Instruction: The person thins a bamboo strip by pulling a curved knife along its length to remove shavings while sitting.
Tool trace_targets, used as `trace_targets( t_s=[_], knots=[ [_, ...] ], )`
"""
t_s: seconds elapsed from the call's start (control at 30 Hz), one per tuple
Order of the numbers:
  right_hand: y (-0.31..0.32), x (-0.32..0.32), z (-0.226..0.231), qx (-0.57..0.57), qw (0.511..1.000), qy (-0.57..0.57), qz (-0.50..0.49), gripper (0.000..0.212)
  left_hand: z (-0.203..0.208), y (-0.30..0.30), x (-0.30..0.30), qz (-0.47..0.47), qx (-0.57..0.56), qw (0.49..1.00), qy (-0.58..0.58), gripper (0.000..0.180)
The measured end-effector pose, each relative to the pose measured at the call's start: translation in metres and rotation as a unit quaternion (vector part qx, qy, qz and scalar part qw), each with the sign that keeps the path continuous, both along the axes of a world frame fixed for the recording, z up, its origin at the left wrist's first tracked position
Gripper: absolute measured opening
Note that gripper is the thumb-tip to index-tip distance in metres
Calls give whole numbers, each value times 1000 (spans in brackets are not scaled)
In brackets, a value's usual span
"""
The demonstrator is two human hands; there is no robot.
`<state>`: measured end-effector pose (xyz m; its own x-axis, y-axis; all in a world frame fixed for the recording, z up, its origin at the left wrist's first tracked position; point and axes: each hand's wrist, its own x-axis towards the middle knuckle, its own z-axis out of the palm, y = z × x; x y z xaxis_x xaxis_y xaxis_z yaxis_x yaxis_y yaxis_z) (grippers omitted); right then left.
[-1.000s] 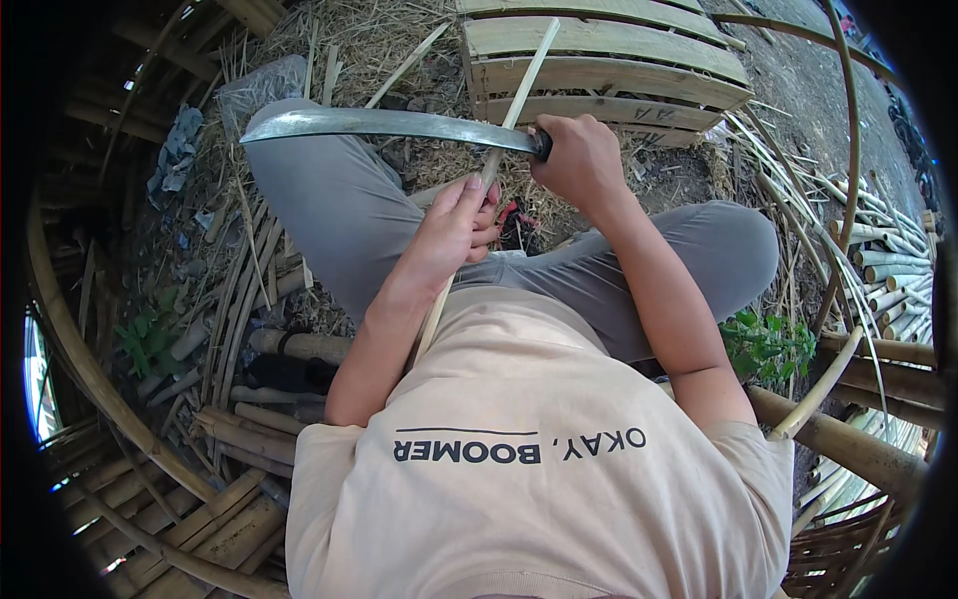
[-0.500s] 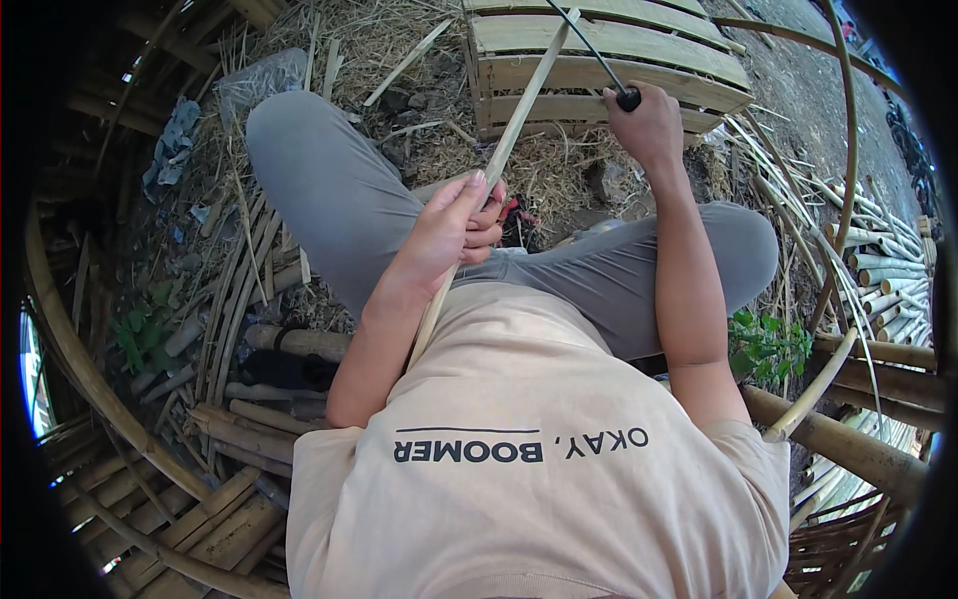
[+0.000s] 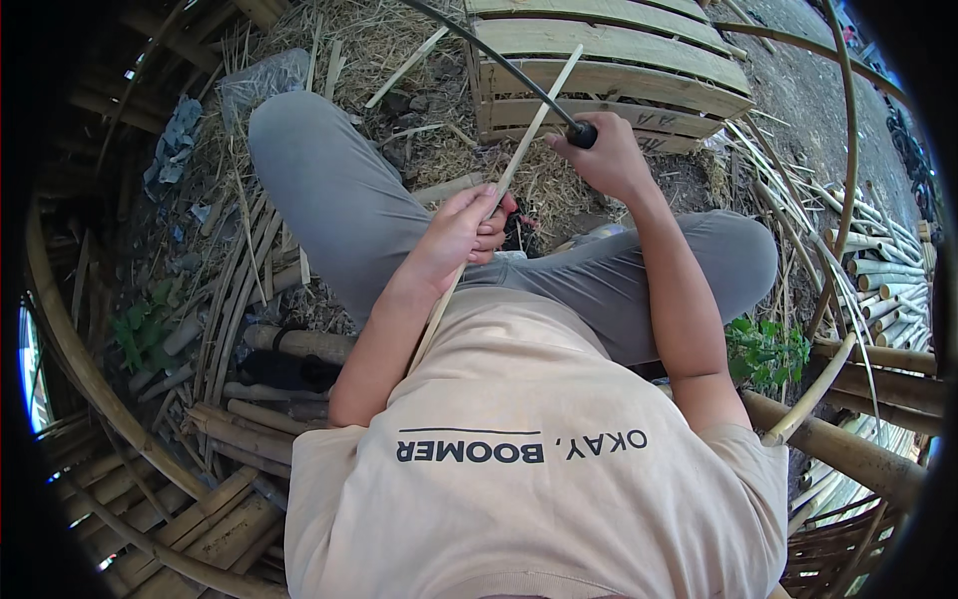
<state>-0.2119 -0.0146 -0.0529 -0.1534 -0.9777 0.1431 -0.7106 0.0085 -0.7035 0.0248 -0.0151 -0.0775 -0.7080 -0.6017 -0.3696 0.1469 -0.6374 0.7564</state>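
Observation:
A pale bamboo strip (image 3: 529, 137) slants up and away from beside my torso. My left hand (image 3: 462, 238) is closed around it in front of my lap, with the strip's upper end sticking out past the fingers. My right hand (image 3: 606, 157) grips the black handle of a machete (image 3: 489, 58), held beyond my lap. Its long dark blade runs to the upper left and crosses the strip near the strip's far end. Whether blade and strip touch, I cannot tell. The blade's tip lies outside the picture.
A slatted wooden crate (image 3: 609, 75) stands just beyond my right hand. Straw and shavings (image 3: 439, 150) cover the ground around it. Cut bamboo poles (image 3: 888, 270) are stacked at the right, and more bamboo pieces (image 3: 239, 429) lie at my left. A green plant (image 3: 766, 349) grows by my right knee.
My right hand has come nearer and leftward with the machete, whose blade now reaches further left across the strip. The strip's far end has dropped toward me, my left hand still around it.

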Motion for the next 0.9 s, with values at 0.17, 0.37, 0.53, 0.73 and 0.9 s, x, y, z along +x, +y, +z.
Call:
trace_targets(
  t_s=[0.17,0.37,0.53,0.73,0.9],
  knots=[
    [4,-2,-3,158,955,-235,91,28,6,11,-7,-51,-68,995,-46,27],
    [1,-9,-3,242,873,-409,106,24,5,6,-4,-42,-67,996,-35,28],
    [-3,-16,-5,209,901,-371,84,21,9,-5,9,-1,-26,999,21,27],
    [-7,-24,-10,135,960,-246,-1,21,6,-27,36,72,7,991,115,26],
    [-8,-25,-8,59,993,-80,-56,31,-1,-31,39,78,42,985,148,26]
  ],
)
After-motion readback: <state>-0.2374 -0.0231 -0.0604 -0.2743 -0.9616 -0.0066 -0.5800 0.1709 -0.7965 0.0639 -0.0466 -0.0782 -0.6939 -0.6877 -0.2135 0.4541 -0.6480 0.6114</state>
